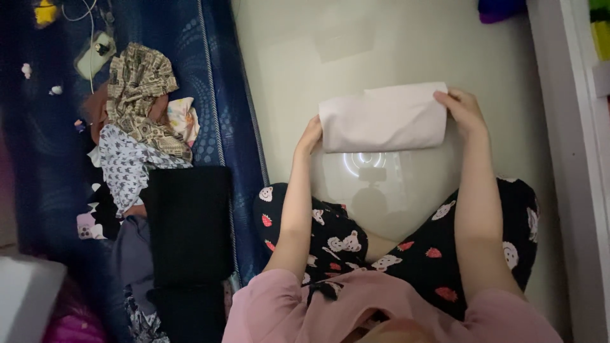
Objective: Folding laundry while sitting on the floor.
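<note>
Far left: a dark blue patterned mattress (222,95) runs along the floor, with a white phone-like device and its cable (94,56) lying near its top.
Clothes heap: a loose pile of unfolded garments (136,121) sits on the mattress, a beige printed cloth on top and a white-and-grey patterned piece below it.
Folded stack: a folded black garment (189,222) lies flat just beside the heap, on the side nearer the person.
Left hand: the left hand (311,135) pinches the left end of the pale white folded cloth (383,117), fingers curled around its edge.
Cloth: it is a short, wide bundle with its lower edge rounded over, held low over the glossy cream floor (394,44), in front of the person's crossed legs; whether it touches the floor cannot be told.
Right hand: the right hand (466,109) grips the right end, fingertips pressed over the upper corner.
Legs: black trousers printed with bears and strawberries (330,235) frame a bare patch of floor.
Step in hand: judged from the tidy shape, a fold is being finished and squared.
Next move calls for: both ends kept level, so the layers do not slip apart.
</note>
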